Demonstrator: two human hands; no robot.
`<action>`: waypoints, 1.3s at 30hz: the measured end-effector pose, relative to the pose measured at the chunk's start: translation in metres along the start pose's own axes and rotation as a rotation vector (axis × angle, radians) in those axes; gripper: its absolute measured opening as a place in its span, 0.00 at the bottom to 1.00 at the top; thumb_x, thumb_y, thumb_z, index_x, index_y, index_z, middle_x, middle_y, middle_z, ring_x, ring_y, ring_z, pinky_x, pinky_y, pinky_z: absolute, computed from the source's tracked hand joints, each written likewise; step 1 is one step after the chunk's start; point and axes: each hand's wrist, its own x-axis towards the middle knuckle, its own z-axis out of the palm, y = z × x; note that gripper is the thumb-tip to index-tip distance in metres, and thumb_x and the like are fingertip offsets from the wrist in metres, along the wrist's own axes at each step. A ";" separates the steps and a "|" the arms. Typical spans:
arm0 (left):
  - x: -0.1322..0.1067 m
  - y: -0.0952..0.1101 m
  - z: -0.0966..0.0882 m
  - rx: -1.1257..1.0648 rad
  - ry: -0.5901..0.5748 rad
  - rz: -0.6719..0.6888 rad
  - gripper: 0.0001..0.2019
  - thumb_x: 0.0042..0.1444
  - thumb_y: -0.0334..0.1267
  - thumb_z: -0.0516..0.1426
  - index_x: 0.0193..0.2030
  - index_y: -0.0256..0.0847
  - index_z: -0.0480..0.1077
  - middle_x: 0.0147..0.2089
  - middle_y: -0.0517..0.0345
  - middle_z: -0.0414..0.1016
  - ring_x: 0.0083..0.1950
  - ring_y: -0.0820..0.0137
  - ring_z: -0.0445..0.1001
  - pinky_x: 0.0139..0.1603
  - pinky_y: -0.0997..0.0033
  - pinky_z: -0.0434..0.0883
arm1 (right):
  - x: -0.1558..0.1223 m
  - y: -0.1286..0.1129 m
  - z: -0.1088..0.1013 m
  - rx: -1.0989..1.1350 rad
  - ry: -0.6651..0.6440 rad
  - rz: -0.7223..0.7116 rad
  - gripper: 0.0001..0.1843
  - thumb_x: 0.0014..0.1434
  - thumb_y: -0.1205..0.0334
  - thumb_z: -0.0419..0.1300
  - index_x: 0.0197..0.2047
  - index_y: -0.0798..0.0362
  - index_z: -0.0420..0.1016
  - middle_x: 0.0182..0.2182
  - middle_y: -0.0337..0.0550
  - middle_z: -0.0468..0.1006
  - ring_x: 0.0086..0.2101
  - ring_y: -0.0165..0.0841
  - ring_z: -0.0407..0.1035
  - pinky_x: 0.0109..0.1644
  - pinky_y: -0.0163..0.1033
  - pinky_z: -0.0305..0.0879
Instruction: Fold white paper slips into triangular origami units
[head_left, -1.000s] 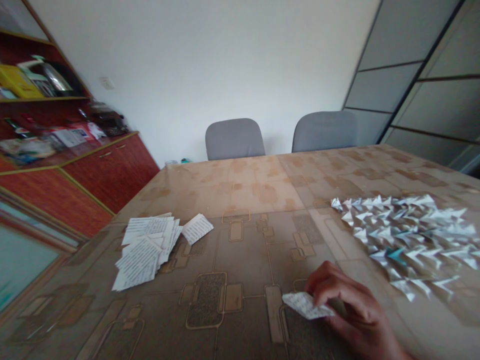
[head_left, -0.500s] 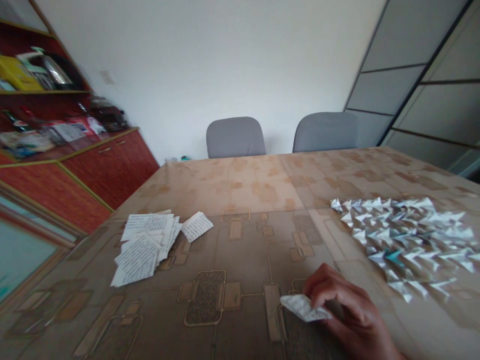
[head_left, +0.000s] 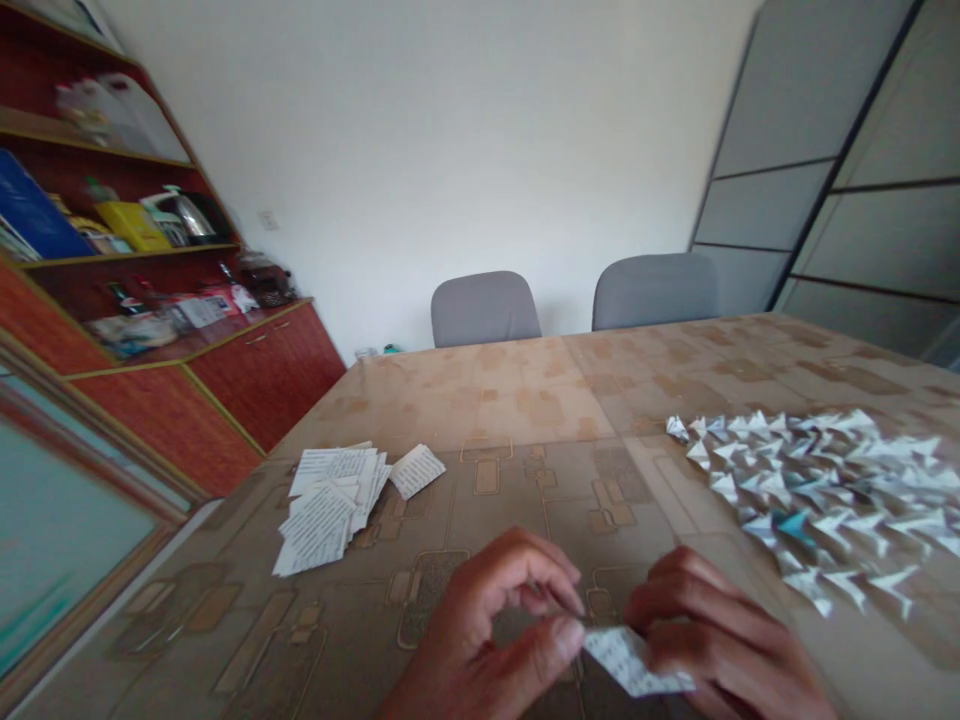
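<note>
A small folded piece of printed paper is held low over the near edge of the table, between both hands. My left hand pinches its left tip between thumb and forefinger. My right hand has its fingers curled around the right side, hiding part of that end. To the left lies a loose pile of printed paper slips, with a few more slips just beside it. Several folded paper pieces with pointed tips stand in rows on the right of the table.
A patterned cloth covers the table. Two grey chairs, a left one and a right one, stand at its far side against the wall. A red-brown cabinet with crowded shelves is at the left.
My left hand has come into view and taken hold of the folded paper's left tip. My right hand still holds the paper. The camera view has shifted slightly left and up.
</note>
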 end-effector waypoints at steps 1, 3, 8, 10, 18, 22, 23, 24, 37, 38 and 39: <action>0.014 0.014 0.002 -0.090 -0.082 -0.053 0.11 0.59 0.45 0.57 0.42 0.40 0.72 0.42 0.53 0.74 0.43 0.67 0.73 0.42 0.70 0.69 | -0.001 0.000 0.000 -0.010 -0.023 0.002 0.14 0.70 0.57 0.48 0.36 0.50 0.71 0.30 0.44 0.77 0.31 0.34 0.69 0.33 0.38 0.66; 0.033 0.028 0.008 -0.249 -0.161 -0.148 0.14 0.57 0.48 0.58 0.37 0.37 0.71 0.34 0.56 0.72 0.35 0.71 0.71 0.35 0.74 0.66 | -0.004 0.002 0.000 -0.010 -0.075 0.016 0.16 0.70 0.56 0.47 0.36 0.50 0.71 0.31 0.45 0.77 0.33 0.35 0.69 0.35 0.38 0.66; 0.035 0.016 0.022 -0.364 -0.251 -0.399 0.16 0.47 0.47 0.64 0.31 0.33 0.71 0.25 0.57 0.72 0.23 0.75 0.68 0.27 0.74 0.66 | -0.012 0.012 0.004 0.023 -0.132 0.048 0.12 0.69 0.58 0.50 0.37 0.50 0.73 0.32 0.44 0.77 0.33 0.35 0.70 0.36 0.38 0.67; 0.034 0.013 0.024 -0.361 -0.216 -0.431 0.15 0.47 0.46 0.63 0.29 0.33 0.71 0.24 0.57 0.72 0.22 0.76 0.67 0.26 0.74 0.66 | -0.013 0.015 0.005 0.057 -0.115 0.114 0.10 0.68 0.59 0.52 0.38 0.49 0.73 0.32 0.43 0.77 0.34 0.35 0.71 0.36 0.37 0.68; 0.038 0.014 0.030 -0.243 -0.012 -0.296 0.12 0.51 0.43 0.58 0.26 0.34 0.70 0.22 0.58 0.70 0.23 0.74 0.68 0.27 0.75 0.65 | -0.007 0.019 0.018 0.314 -0.038 0.676 0.14 0.65 0.50 0.53 0.36 0.50 0.73 0.31 0.40 0.77 0.33 0.34 0.73 0.35 0.33 0.69; 0.034 0.010 0.034 -0.203 -0.040 -0.250 0.15 0.57 0.45 0.54 0.29 0.34 0.71 0.24 0.56 0.72 0.25 0.72 0.71 0.28 0.74 0.66 | -0.011 0.024 0.030 0.322 -0.061 0.672 0.18 0.62 0.50 0.56 0.26 0.52 0.66 0.21 0.34 0.67 0.24 0.29 0.63 0.27 0.31 0.60; 0.034 0.009 0.035 -0.183 -0.033 -0.239 0.14 0.57 0.45 0.54 0.30 0.34 0.71 0.25 0.56 0.72 0.25 0.72 0.71 0.29 0.74 0.67 | -0.012 0.024 0.032 0.309 -0.050 0.675 0.18 0.62 0.50 0.55 0.26 0.52 0.65 0.20 0.34 0.65 0.23 0.28 0.62 0.27 0.31 0.59; 0.034 0.009 0.036 -0.160 -0.019 -0.228 0.13 0.56 0.44 0.55 0.31 0.34 0.72 0.24 0.56 0.72 0.26 0.71 0.71 0.29 0.74 0.67 | -0.013 0.024 0.033 0.299 -0.042 0.677 0.18 0.62 0.50 0.55 0.26 0.53 0.65 0.20 0.34 0.64 0.23 0.28 0.61 0.27 0.31 0.58; 0.032 -0.005 0.042 -0.355 0.070 -0.245 0.20 0.54 0.53 0.59 0.29 0.34 0.69 0.24 0.56 0.72 0.22 0.74 0.69 0.25 0.76 0.66 | -0.009 0.027 0.031 0.678 0.030 0.725 0.16 0.59 0.46 0.60 0.35 0.52 0.72 0.26 0.37 0.74 0.30 0.31 0.69 0.34 0.34 0.66; 0.032 -0.006 0.043 -0.356 0.077 -0.238 0.20 0.54 0.54 0.58 0.29 0.34 0.69 0.24 0.56 0.72 0.22 0.74 0.70 0.26 0.76 0.66 | -0.009 0.028 0.032 0.692 0.019 0.716 0.15 0.59 0.47 0.61 0.35 0.52 0.71 0.27 0.37 0.75 0.30 0.31 0.70 0.35 0.34 0.66; 0.031 -0.007 0.043 -0.356 0.078 -0.232 0.21 0.54 0.54 0.59 0.29 0.35 0.69 0.25 0.56 0.73 0.23 0.74 0.70 0.26 0.76 0.66 | -0.010 0.028 0.033 0.701 0.012 0.705 0.15 0.60 0.48 0.60 0.34 0.52 0.71 0.27 0.37 0.75 0.30 0.31 0.70 0.35 0.35 0.67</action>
